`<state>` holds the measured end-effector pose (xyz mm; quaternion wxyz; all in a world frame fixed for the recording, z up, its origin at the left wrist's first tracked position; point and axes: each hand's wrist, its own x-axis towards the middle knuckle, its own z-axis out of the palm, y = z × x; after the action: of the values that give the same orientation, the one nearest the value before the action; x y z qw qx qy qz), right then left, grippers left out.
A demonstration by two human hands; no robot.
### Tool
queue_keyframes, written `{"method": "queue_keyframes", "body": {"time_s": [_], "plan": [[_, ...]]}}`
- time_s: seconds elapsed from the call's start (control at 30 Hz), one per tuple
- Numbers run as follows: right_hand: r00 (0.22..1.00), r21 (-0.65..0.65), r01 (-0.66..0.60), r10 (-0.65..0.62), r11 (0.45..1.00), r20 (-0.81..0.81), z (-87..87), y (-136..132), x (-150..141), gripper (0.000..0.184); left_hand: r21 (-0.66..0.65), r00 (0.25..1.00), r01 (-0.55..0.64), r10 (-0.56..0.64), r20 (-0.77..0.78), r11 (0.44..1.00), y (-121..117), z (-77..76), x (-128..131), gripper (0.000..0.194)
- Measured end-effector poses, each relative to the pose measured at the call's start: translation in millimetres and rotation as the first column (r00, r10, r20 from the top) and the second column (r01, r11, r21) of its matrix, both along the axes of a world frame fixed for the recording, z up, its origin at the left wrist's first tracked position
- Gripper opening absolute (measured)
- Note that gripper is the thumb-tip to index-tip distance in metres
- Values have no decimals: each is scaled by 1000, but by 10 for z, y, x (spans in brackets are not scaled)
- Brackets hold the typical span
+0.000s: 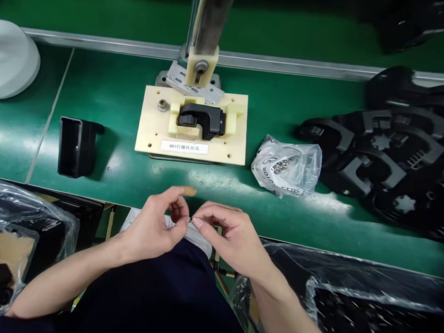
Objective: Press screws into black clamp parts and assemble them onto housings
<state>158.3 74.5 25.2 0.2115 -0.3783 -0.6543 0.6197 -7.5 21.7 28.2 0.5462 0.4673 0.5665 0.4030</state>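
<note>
At the bench's front edge, my left hand (158, 225) and my right hand (232, 230) meet fingertip to fingertip. Each is closed in a pinch, thumb against finger, around a tiny dark thing (191, 220) too small to name. Straight ahead of them stands a cream fixture plate (146, 130) with a white printed label (184, 146). A curved black plastic part (211, 116) with ribs rests in its yellow blocks. To the right of the plate lies an open clear plastic bag (298, 164) holding small shiny metal pieces (281, 165).
A metal post (212, 25) rises behind the fixture. Black plastic parts (383, 148) are heaped at right. A hollow black housing (86, 149) stands at left, and white discs (14, 62) at far left. Plastic-lined bins (60, 219) flank my body below the green bench (134, 178).
</note>
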Motion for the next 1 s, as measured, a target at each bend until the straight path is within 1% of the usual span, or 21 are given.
{"method": "queue_keyframes", "body": {"time_s": [0.03, 0.1, 0.13, 0.2, 0.27, 0.33, 0.43, 0.53, 0.6, 0.7, 0.8, 0.93, 1.0], "plan": [[999, 36, -44, 43, 998, 33, 10, 19, 2, 17, 26, 998, 38, -36, -53, 999, -1, 13, -9, 40], [994, 105, -97, 90, 990, 67, 6, 44, -4, 17, 72, 990, 79, -70, -124, 994, 4, 32, -29, 40], [993, 139, -104, 96, 985, 64, -7, 52, -13, 17, 96, 987, 83, -69, -145, 992, 11, 37, -41, 39], [997, 211, -77, 75, 974, 18, -43, 62, -54, 16, 137, 986, 65, -43, -162, 988, 31, 36, -67, 39], [998, 282, -9, 25, 959, -53, -83, 72, -125, 15, 167, 991, 9, 13, -131, 986, 63, 20, -94, 37], [992, 343, 75, -36, 936, -118, -117, 88, -219, 15, 190, 994, -80, 94, -63, 979, 106, -4, -118, 34], [980, 393, 167, -107, 904, -170, -140, 117, -372, 15, 215, 976, -215, 214, 30, 953, 179, -26, -150, 29], [967, 406, 235, -171, 883, -188, -131, 136, -491, 15, 247, 957, -290, 283, 65, 925, 245, -12, -179, 28], [946, 405, 310, -237, 860, -220, -114, 134, -546, 14, 270, 944, -329, 321, 76, 905, 271, 7, -195, 28], [905, 367, 415, -336, 832, -262, -85, 113, -605, 11, 281, 938, -347, 334, 94, 895, 272, 19, -204, 28], [883, 295, 458, -391, 839, -259, -65, 79, -646, 11, 289, 941, -338, 313, 128, 896, 243, 2, -194, 27], [878, 239, 462, -402, 854, -261, -76, 37, -667, 10, 288, 931, -361, 324, 167, 887, 213, -27, -175, 27], [876, 222, 464, -407, 858, -258, -90, 23, -667, 9, 280, 927, -371, 334, 171, 885, 212, -33, -174, 23]]}}
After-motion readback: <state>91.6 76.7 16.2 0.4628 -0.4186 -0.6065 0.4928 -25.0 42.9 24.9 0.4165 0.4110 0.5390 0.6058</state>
